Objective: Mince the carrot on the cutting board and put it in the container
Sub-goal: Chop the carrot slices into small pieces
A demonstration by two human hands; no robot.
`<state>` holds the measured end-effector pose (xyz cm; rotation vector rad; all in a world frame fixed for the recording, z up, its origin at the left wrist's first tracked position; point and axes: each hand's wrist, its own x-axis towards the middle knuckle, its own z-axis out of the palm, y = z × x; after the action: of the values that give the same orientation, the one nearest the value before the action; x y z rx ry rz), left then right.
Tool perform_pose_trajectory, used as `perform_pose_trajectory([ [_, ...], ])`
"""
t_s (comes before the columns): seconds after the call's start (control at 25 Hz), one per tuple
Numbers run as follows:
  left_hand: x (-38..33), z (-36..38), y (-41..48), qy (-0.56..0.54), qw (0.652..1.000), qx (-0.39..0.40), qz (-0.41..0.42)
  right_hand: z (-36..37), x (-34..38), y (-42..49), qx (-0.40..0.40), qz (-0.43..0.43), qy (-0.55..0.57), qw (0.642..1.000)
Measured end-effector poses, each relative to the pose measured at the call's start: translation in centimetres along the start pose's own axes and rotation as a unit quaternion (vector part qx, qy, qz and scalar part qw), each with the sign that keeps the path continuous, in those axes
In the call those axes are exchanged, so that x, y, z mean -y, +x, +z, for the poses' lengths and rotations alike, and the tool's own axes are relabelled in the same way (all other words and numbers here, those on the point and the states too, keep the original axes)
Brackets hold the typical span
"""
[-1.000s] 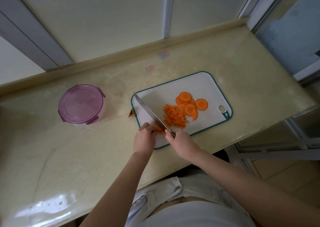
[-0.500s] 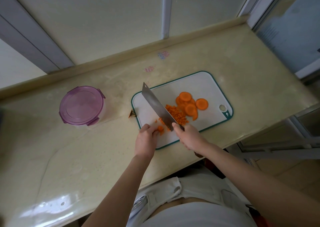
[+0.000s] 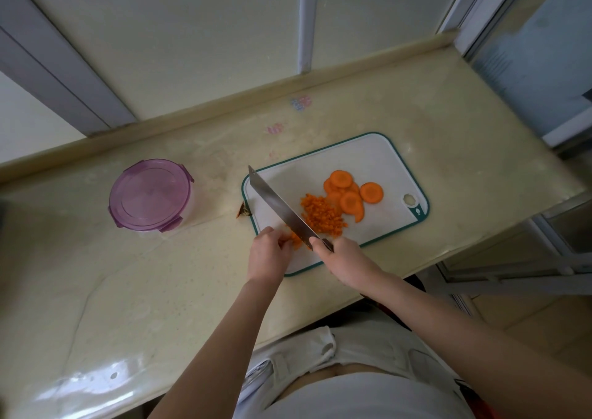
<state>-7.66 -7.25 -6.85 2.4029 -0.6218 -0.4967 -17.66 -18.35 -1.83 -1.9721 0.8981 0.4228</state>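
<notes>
We mince carrot on the cutting board (image 3: pixel 378 156), the knife in our right hand.
Well left of the board stands the round container (image 3: pixel 150 194), its purple lid on; a small brown scrap (image 3: pixel 243 210) lies on the counter (image 3: pixel 128 290) at the board's left edge; our left hand (image 3: pixel 267 255) sits at the board's near-left corner, fingers curled round a few carrot bits (image 3: pixel 296 241); the knife (image 3: pixel 278 207) slants from the board's far-left corner to its near edge, touching those bits; our right hand (image 3: pixel 344 258) wraps round the handle at the board's near edge; the minced pile (image 3: pixel 322 215) lies mid-board, just right of the blade; the round slices (image 3: pixel 350 191) overlap on the board's right half.
</notes>
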Motion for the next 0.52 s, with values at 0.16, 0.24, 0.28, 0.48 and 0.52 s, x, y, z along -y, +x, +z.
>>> perform_pose_trajectory([
  [0.16,0.0,0.1,0.0,-0.001,1.000,0.004,-0.009,0.7,0.1,0.3,-0.012,0.003,-0.019,1.000],
  [0.24,-0.1,0.1,0.0,0.004,1.000,0.004,-0.010,1.1,0.2,0.4,-0.012,0.005,-0.016,1.000],
  [0.28,-0.2,0.1,0.1,0.007,1.000,0.006,-0.009,1.2,0.3,0.5,-0.011,0.006,-0.016,1.000],
  [0.48,-0.2,-0.1,0.3,0.013,1.000,0.018,-0.011,1.8,0.3,1.3,-0.011,-0.012,-0.035,0.999],
  [0.52,-0.1,0.0,0.3,0.013,1.000,0.018,-0.011,2.0,0.2,1.4,-0.012,-0.017,-0.036,0.999],
])
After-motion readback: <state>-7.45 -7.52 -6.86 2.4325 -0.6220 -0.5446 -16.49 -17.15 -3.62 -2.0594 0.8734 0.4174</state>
